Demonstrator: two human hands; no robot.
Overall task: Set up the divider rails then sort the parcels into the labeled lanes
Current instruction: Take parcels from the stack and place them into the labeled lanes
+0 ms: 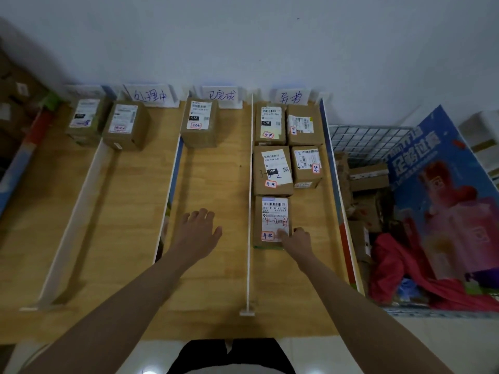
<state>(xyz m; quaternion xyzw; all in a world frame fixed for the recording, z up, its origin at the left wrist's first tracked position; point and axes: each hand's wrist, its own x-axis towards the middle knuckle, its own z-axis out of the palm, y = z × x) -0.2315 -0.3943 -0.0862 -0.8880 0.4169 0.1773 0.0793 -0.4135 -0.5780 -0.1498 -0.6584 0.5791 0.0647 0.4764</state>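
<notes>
Eight cardboard parcels sit on the wooden worktop (216, 265): one in the far-left lane (86, 120), one in the second lane (125, 125), one in the third lane (199, 122), and five in the right-hand lane, the nearest of them (272, 221) at the front. Four white divider rails run front to back, the first (73, 220), second (168, 201), third (249, 211) and fourth (340, 195). Three handwritten lane labels (149, 95) (221, 95) (291, 97) can be read at the back wall, and two hands reach in, the left hand (198, 229) and right hand (295, 238).
</notes>
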